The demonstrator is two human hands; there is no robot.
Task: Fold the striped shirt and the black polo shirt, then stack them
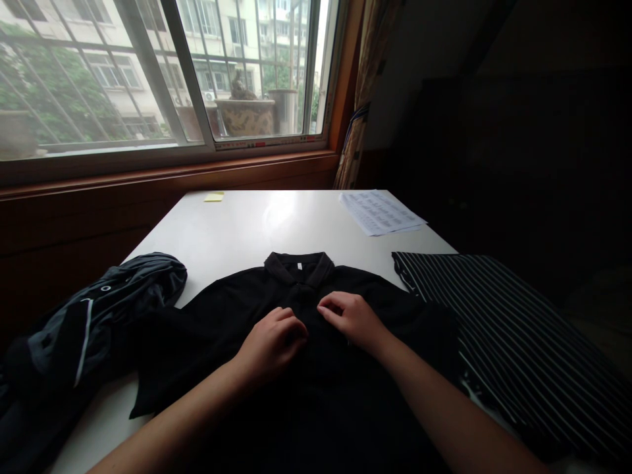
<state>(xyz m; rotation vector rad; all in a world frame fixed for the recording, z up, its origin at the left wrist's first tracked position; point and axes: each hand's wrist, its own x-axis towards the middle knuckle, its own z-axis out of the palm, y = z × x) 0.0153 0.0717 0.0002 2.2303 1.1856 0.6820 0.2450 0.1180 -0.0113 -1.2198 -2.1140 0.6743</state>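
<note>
The soft, light-looking shirt [311,382] is best held by its shoulders [241,289]; whether it is pinched by the curled left grip [299,324] or right grip [324,311] cannot be told.

A black short-sleeved polo shirt [320,382] lies spread front up on the worktop [241,230], its folded collar [280,271] towards the far edge and a small white label [299,266] inside the neck. The sleeves reach out towards the left and right edges; the lower body fades into shadow.
</note>
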